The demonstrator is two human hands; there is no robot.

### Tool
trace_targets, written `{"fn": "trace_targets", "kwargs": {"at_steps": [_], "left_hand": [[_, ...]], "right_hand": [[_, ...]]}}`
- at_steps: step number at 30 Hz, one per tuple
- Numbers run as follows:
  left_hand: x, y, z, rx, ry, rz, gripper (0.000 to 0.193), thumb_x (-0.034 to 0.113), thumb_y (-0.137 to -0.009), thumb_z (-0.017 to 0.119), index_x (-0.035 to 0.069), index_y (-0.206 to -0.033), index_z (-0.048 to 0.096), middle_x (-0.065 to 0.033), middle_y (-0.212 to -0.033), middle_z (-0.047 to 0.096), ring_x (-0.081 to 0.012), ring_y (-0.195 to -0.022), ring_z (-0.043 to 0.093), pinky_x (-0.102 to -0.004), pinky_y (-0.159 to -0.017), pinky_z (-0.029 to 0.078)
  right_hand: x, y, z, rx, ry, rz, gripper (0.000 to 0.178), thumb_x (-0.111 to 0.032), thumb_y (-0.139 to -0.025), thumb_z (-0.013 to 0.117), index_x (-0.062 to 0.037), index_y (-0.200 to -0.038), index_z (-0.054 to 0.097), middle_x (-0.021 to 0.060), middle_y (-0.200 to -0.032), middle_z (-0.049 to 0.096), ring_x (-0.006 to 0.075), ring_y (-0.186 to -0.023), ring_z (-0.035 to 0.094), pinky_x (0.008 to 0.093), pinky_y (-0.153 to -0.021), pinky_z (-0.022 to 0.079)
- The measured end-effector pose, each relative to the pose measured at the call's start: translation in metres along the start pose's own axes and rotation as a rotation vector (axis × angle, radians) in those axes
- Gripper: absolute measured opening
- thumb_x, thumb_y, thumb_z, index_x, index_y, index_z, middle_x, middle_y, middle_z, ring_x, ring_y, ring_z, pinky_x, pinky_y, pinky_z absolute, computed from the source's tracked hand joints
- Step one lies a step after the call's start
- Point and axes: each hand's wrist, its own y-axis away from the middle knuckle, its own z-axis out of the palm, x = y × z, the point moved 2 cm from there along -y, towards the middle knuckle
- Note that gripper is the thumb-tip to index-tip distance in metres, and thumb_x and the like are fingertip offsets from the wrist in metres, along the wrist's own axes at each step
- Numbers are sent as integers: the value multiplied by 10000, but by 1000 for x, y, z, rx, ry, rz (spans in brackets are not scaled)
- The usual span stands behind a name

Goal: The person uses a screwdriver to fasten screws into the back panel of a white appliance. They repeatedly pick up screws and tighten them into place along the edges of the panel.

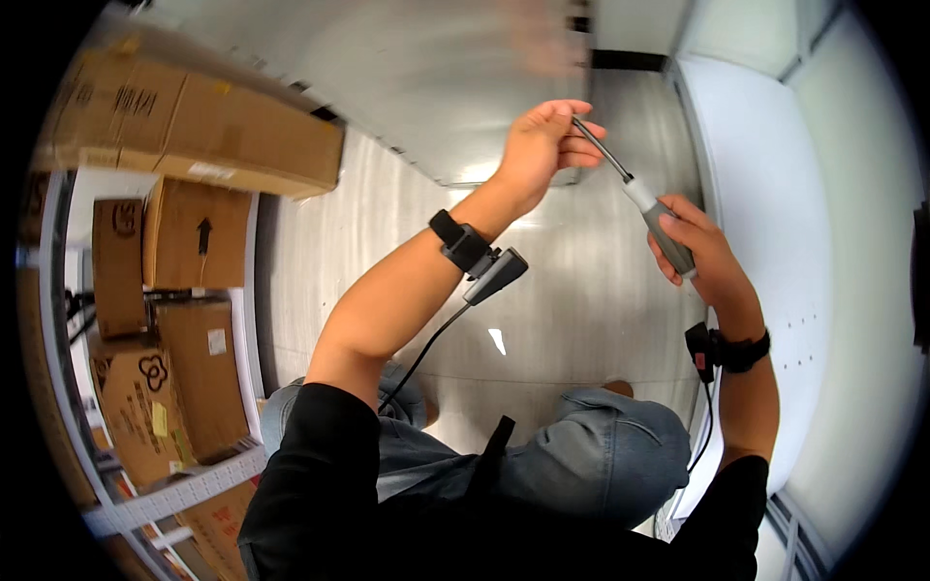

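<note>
My right hand (705, 250) is wrapped round the grey handle of a screwdriver (639, 197). The tool's dark metal shaft slants up and left toward my other hand. Around the shaft's tip, my left hand (542, 145) has its thumb against the index finger, while the other fingers reach out behind the shaft. Whatever may sit in that pinch is too small to make out. Both hands are above the floor, just in front of a large silvery metal panel (417, 77).
Cardboard boxes (208, 232) fill a white metal shelf rack (194, 499) on the left. A long carton (252, 131) lies at the far left beside the panel. A white ledge (751, 194) runs along the right. Wrist-worn devices trail black cables. My bent knees are below.
</note>
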Motion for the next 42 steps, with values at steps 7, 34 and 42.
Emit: {"fn": "trace_targets", "kwargs": {"at_steps": [7, 34, 42], "left_hand": [[53, 71, -103, 242, 98, -6, 286, 226, -998, 382, -4, -1128, 493, -152, -1033, 626, -184, -794, 662, -284, -740, 573], [94, 74, -191, 90, -116, -146, 280, 155, -965, 380, 17, -1148, 540, -94, -866, 647, -110, -673, 586, -253, -602, 503], [105, 70, -192, 123, -195, -180, 273, 166, -966, 394, 37, -1127, 573, -66, -911, 655, -108, -708, 592, -248, -639, 496]], "right_hand": [[-31, -37, 116, -212, 157, 23, 305, -345, -912, 512, -56, -1009, 512, 21, -706, 550, 88, -516, 498, 233, -439, 362], [12, -70, 295, -71, -467, 74, 290, -258, -954, 452, -36, -1142, 447, 118, -947, 574, 238, -770, 649, 371, -649, 561], [11, -78, 287, -150, -526, 67, 329, -235, -971, 433, -9, -1210, 439, 114, -952, 584, 241, -785, 645, 386, -679, 557]]}}
